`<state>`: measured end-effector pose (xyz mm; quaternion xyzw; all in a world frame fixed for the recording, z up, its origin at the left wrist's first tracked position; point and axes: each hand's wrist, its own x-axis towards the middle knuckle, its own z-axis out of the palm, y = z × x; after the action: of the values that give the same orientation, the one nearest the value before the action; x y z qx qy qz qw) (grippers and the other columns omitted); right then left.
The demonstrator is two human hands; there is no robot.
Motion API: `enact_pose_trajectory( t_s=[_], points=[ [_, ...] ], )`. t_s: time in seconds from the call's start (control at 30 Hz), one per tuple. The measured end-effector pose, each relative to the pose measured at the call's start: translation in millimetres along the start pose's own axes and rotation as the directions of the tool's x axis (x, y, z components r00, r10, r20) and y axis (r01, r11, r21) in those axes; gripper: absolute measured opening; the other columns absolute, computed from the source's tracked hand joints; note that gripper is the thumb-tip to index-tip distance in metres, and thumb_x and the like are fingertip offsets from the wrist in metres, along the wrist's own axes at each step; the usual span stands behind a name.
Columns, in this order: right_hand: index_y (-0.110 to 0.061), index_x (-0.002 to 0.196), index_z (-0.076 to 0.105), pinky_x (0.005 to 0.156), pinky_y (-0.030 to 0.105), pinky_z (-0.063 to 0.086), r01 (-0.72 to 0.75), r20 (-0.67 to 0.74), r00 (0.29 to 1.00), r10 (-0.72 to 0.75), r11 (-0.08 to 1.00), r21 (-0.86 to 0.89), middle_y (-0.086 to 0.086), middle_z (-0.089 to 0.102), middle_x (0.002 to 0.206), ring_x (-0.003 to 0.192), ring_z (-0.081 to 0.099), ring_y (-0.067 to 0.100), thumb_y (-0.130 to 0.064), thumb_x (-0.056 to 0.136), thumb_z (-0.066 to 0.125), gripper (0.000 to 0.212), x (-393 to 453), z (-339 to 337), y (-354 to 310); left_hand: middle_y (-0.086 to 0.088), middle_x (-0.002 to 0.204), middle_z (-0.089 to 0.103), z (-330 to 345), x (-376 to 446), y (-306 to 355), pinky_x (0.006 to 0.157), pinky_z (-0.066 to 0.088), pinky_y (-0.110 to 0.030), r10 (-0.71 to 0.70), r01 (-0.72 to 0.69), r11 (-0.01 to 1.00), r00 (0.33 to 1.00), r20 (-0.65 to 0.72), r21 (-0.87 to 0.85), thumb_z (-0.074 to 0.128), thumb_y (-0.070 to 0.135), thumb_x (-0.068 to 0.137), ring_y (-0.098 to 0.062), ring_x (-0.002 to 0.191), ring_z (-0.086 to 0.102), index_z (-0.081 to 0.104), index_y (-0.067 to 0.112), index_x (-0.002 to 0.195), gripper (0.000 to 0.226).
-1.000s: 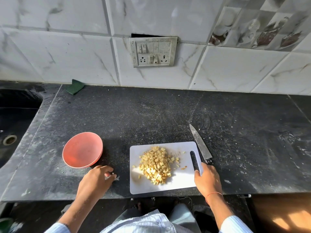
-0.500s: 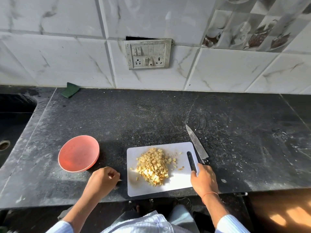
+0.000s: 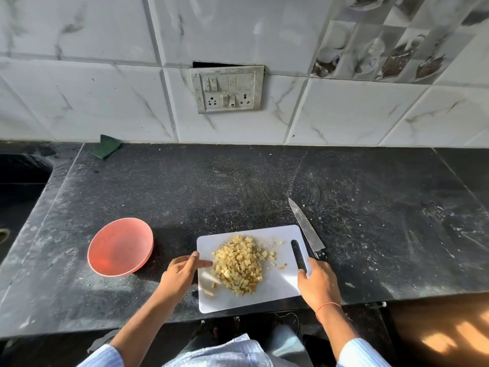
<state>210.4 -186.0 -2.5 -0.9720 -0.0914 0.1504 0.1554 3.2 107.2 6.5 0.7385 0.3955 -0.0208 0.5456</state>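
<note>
A white cutting board (image 3: 280,290) lies near the counter's front edge with a heap of small yellow diced pieces (image 3: 239,264) on it. My left hand (image 3: 181,272) is at the board's left edge, its fingers stretched out toward the heap and holding nothing. A few pale pieces (image 3: 211,278) lie blurred beside those fingers. A knife (image 3: 307,227) lies along the board's right side, blade pointing away. My right hand (image 3: 318,283) covers and grips its handle, thumb on the board beside the dark slot (image 3: 299,256).
An empty salmon-pink bowl (image 3: 120,247) stands left of the board. The black stone counter (image 3: 238,186) runs back to a tiled wall with a socket plate (image 3: 227,88). A green scrub pad (image 3: 105,149) lies at the back left, and a sink (image 3: 18,186) is at far left.
My left hand moved right from the counter beside the bowl to the board's left edge, and its curled fingers straightened. My right hand and the knife stayed put.
</note>
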Motion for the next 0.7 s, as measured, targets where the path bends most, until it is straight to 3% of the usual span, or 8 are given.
enact_pose_trajectory(
  t_s=[0.07, 0.2, 0.27, 0.37, 0.47, 0.57, 0.63, 0.7],
  points=[
    [-0.021, 0.134, 0.063, 0.1, 0.041, 0.052, -0.001, 0.003, 1.0, 0.001, 1.0, -0.002, 0.005, 0.06, 0.13, 0.121, 0.057, 0.029, -0.03, 0.099, 0.059, 0.037, -0.1, -0.4, -0.2, 0.008, 0.137, 0.052, 0.2, 1.1, -5.8, 0.122, 0.031, -0.051, -0.06, 0.06, 0.998, 0.998, -0.011, 0.021, 0.022, 0.085, 0.089, -0.016, 0.134, 0.044, 0.08, 0.059, 0.093, 0.064],
    [-0.021, 0.138, 0.061, 0.102, 0.04, 0.051, -0.002, 0.019, 1.0, 0.002, 1.0, -0.005, 0.005, 0.058, 0.136, 0.125, 0.055, 0.028, -0.031, 0.1, 0.058, 0.039, 0.2, -1.1, -0.2, 0.004, 0.139, 0.063, -0.3, 7.8, -18.5, 0.116, 0.04, -0.061, -0.066, 0.065, 0.997, 0.998, -0.011, -0.05, 0.019, 0.094, 0.083, -0.021, 0.14, 0.045, 0.079, 0.057, 0.09, 0.071],
    [-0.023, 0.139, 0.06, 0.103, 0.041, 0.051, -0.003, 0.022, 1.0, 0.003, 1.0, -0.002, 0.005, 0.057, 0.137, 0.127, 0.055, 0.027, -0.032, 0.1, 0.058, 0.039, 0.6, -1.6, -0.4, 0.002, 0.138, 0.062, 0.4, 3.0, -7.5, 0.115, 0.042, -0.058, -0.098, 0.097, 0.995, 0.995, -0.013, -0.031, 0.021, 0.087, 0.09, -0.022, 0.138, 0.046, 0.079, 0.054, 0.095, 0.067],
    [-0.025, 0.138, 0.06, 0.101, 0.041, 0.053, -0.002, 0.026, 1.0, 0.002, 1.0, -0.009, 0.003, 0.057, 0.135, 0.124, 0.056, 0.026, -0.032, 0.1, 0.056, 0.039, 0.2, -2.3, -1.9, -0.004, 0.128, 0.059, 5.4, -6.2, 2.1, 0.113, 0.035, -0.039, -0.09, 0.088, 0.986, 0.996, 0.005, 0.139, 0.022, 0.054, 0.112, -0.023, 0.14, 0.041, 0.071, 0.031, 0.134, 0.059],
    [-0.023, 0.137, 0.06, 0.101, 0.04, 0.052, 0.001, 0.022, 1.0, 0.0, 1.0, -0.01, 0.004, 0.058, 0.135, 0.124, 0.056, 0.026, -0.032, 0.1, 0.057, 0.038, -0.6, -2.8, -2.5, -0.012, 0.139, 0.062, 7.0, -6.8, -3.1, 0.109, 0.039, -0.041, -0.074, 0.079, 0.981, 0.997, -0.034, 0.18, 0.027, 0.046, 0.113, -0.025, 0.121, 0.046, 0.057, 0.022, 0.149, 0.053],
    [-0.023, 0.138, 0.059, 0.102, 0.041, 0.053, -0.007, 0.024, 1.0, 0.007, 1.0, 0.007, 0.004, 0.059, 0.136, 0.126, 0.056, 0.026, -0.032, 0.101, 0.057, 0.039, -0.4, -2.2, -1.2, -0.015, 0.128, 0.066, 6.5, -2.5, -5.3, 0.103, 0.046, -0.043, -0.118, 0.119, 0.987, 0.993, -0.01, 0.109, 0.029, 0.048, 0.113, -0.034, 0.121, 0.059, 0.067, 0.025, 0.14, 0.053],
    [-0.023, 0.139, 0.06, 0.103, 0.041, 0.052, -0.009, 0.024, 1.0, 0.009, 1.0, 0.01, 0.003, 0.06, 0.136, 0.126, 0.056, 0.026, -0.033, 0.1, 0.057, 0.04, -0.3, -1.6, -0.8, -0.014, 0.117, 0.071, 4.3, -2.7, -4.0, 0.098, 0.054, -0.047, -0.164, 0.164, 0.986, 0.986, -0.013, 0.01, 0.027, 0.055, 0.111, -0.032, 0.106, 0.067, 0.076, 0.033, 0.127, 0.055],
    [-0.023, 0.14, 0.059, 0.103, 0.04, 0.052, -0.016, 0.023, 1.0, 0.016, 1.0, 0.011, 0.003, 0.059, 0.136, 0.127, 0.056, 0.025, -0.034, 0.101, 0.057, 0.041, -0.5, -2.6, -1.6, -0.006, 0.118, 0.071, 1.0, -2.9, -1.9, 0.098, 0.054, -0.047, -0.193, 0.193, 0.981, 0.981, -0.006, -0.007, 0.024, 0.059, 0.11, -0.029, 0.11, 0.066, 0.076, 0.039, 0.122, 0.057]
  ],
)
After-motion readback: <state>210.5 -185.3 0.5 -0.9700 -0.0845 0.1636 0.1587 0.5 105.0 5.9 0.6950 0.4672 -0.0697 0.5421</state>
